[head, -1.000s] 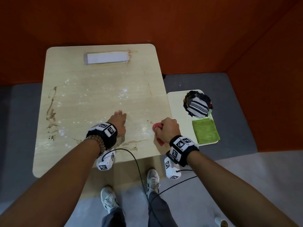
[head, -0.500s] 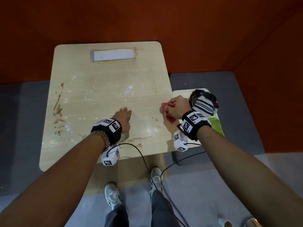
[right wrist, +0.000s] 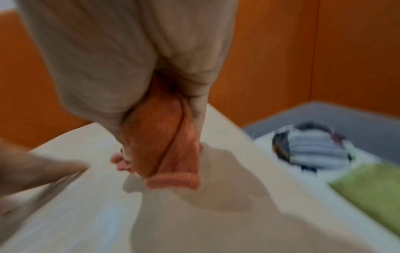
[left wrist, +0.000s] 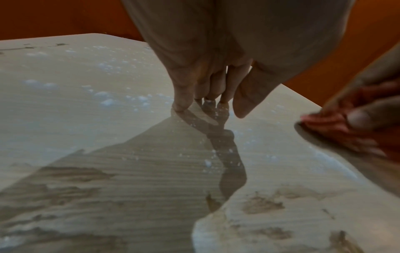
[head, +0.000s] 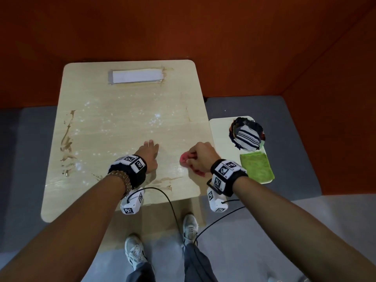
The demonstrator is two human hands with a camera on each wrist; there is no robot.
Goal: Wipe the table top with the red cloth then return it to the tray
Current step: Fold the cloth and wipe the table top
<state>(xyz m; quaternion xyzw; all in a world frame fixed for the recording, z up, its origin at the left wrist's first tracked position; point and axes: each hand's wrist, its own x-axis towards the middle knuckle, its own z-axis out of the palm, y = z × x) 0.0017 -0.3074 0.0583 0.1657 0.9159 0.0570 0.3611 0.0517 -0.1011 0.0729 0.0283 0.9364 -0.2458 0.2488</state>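
Note:
My right hand (head: 200,157) grips the bunched red cloth (head: 186,158) and presses it on the light wooden table top (head: 126,123) near its right edge. The right wrist view shows the red cloth (right wrist: 164,145) wrapped in my fist, its hem touching the table. My left hand (head: 150,155) rests flat on the table beside it, with straight fingertips (left wrist: 179,107) touching the surface. A white tray (head: 219,131) sits to the right of the table. Brown smears (head: 67,137) and white specks mark the table top.
On the tray lie a striped dark cloth bundle (head: 247,136) and a folded green cloth (head: 256,165). A white paper label (head: 137,76) is stuck at the table's far end. Orange walls enclose the back and right. My feet stand under the near edge.
My right hand carried the red cloth up along the table's right edge, then swept it back left and nearer to me. The left hand stayed planted on the table.

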